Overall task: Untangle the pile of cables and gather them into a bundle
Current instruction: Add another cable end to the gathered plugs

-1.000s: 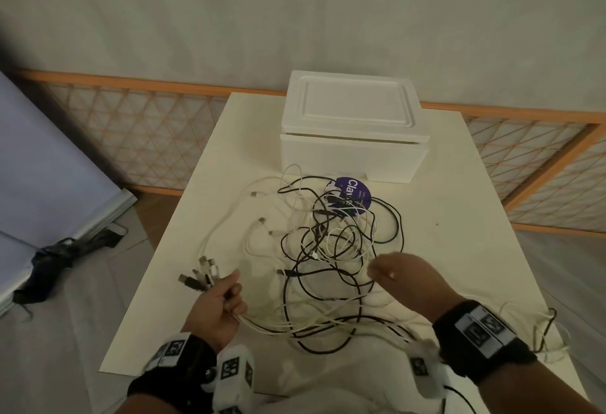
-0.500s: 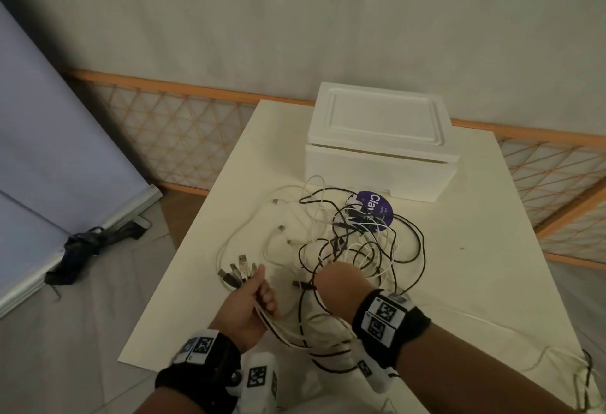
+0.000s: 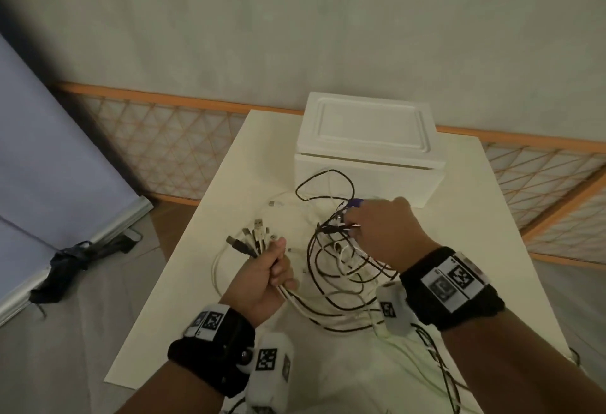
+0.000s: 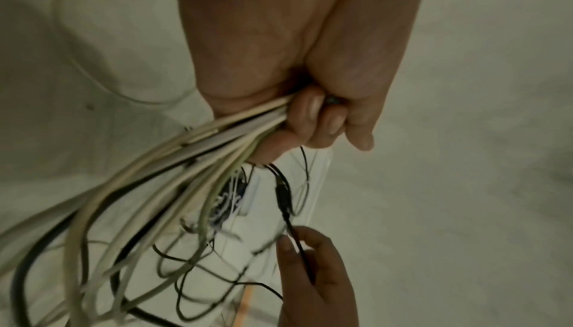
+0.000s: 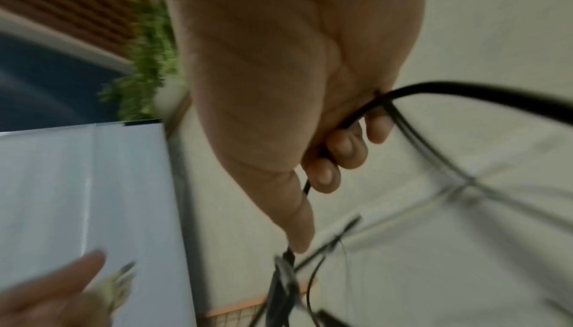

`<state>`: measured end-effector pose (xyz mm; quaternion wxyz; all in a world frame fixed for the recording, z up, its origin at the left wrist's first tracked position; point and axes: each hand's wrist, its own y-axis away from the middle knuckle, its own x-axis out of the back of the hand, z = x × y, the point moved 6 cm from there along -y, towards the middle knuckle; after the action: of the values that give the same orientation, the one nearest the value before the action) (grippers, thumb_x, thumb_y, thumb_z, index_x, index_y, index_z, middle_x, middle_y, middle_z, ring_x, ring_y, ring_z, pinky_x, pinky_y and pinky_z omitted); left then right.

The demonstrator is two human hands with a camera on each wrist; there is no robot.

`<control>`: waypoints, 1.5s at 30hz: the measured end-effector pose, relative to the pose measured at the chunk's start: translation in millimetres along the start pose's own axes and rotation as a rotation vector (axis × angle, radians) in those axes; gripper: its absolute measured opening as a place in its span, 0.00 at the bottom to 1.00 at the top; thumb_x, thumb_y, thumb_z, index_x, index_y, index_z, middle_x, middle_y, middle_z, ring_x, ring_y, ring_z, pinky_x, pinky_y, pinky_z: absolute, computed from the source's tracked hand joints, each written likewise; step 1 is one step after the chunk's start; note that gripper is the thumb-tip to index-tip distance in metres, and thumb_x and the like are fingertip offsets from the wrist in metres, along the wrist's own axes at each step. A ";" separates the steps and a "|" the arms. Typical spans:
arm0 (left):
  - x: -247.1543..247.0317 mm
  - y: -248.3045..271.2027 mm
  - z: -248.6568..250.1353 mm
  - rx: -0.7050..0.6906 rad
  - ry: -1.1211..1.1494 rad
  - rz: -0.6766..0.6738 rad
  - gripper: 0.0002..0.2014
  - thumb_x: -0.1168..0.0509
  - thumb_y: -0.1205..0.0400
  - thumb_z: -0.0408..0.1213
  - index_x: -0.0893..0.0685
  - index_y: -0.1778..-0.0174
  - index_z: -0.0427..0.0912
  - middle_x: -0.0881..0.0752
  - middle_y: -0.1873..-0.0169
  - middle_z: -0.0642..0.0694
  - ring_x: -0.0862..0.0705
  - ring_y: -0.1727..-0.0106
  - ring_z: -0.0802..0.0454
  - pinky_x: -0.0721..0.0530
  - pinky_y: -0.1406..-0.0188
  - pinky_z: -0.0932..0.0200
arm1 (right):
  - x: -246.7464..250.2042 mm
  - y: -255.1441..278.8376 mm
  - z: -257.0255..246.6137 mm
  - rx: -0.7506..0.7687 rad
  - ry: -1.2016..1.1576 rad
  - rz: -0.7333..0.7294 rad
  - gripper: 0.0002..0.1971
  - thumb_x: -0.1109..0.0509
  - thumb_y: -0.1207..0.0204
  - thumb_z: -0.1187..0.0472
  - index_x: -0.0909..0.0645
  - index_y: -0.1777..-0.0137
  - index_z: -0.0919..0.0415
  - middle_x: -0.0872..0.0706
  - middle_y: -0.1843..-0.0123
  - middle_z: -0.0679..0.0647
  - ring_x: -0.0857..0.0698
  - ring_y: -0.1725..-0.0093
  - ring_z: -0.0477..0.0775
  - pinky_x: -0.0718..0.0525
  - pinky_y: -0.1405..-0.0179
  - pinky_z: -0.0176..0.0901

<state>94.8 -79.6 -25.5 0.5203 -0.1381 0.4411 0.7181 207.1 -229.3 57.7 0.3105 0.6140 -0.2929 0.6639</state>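
Observation:
A tangle of black and white cables (image 3: 341, 269) lies on the white table (image 3: 492, 249). My left hand (image 3: 269, 272) grips a bunch of white and black cables (image 4: 223, 141) in its fist, and their plug ends (image 3: 252, 239) fan out above the thumb. My right hand (image 3: 383, 230) is over the far part of the pile, its fingers curled round a black cable (image 5: 356, 116). In the left wrist view that black cable (image 4: 297, 241) runs through the right hand's fingers (image 4: 316, 254). A purple sticker (image 3: 355, 203) peeks out beside the right hand.
A closed white foam box (image 3: 370, 138) stands at the table's far side, just behind the right hand. More cable (image 3: 439, 367) trails off the table's near right edge. A lattice screen (image 3: 170, 138) runs behind the table, and a grey board (image 3: 49, 164) leans at the left.
My right hand has moved from the near middle of the pile to its far side and taken a black cable. The left hand has risen a little with its bunch.

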 end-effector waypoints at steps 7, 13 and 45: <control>-48.3 -10.0 1.0 0.024 -0.097 -0.030 0.14 0.36 0.19 0.42 0.26 0.71 0.44 0.29 0.81 0.51 0.37 0.84 0.58 0.31 0.73 0.60 | 10.0 15.2 29.3 -0.355 -0.326 -0.095 0.12 0.44 0.19 0.58 0.20 0.57 0.59 0.21 0.64 0.51 0.20 0.59 0.54 0.27 0.67 0.40; -62.3 -13.7 -3.6 -0.020 -0.084 0.051 0.17 0.35 0.18 0.45 0.23 0.70 0.41 0.25 0.75 0.49 0.36 0.82 0.57 0.27 0.77 0.61 | 19.0 20.3 12.7 -0.230 -0.769 -0.012 0.15 0.39 0.17 0.55 0.16 0.56 0.64 0.16 0.64 0.53 0.18 0.62 0.50 0.25 0.62 0.41; -4.1 -3.9 107.3 -0.326 0.036 0.065 0.20 0.37 0.17 0.43 0.33 0.76 0.49 0.39 0.85 0.54 0.43 0.86 0.58 0.43 0.86 0.66 | -42.6 43.6 33.5 -0.200 -0.669 -0.071 0.11 0.38 0.18 0.50 0.19 0.56 0.55 0.18 0.65 0.46 0.22 0.64 0.45 0.27 0.63 0.40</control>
<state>127.9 1.5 36.7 0.4593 -0.2192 0.3321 0.7942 196.9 -285.0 17.4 0.2788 0.7740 -0.4204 0.3826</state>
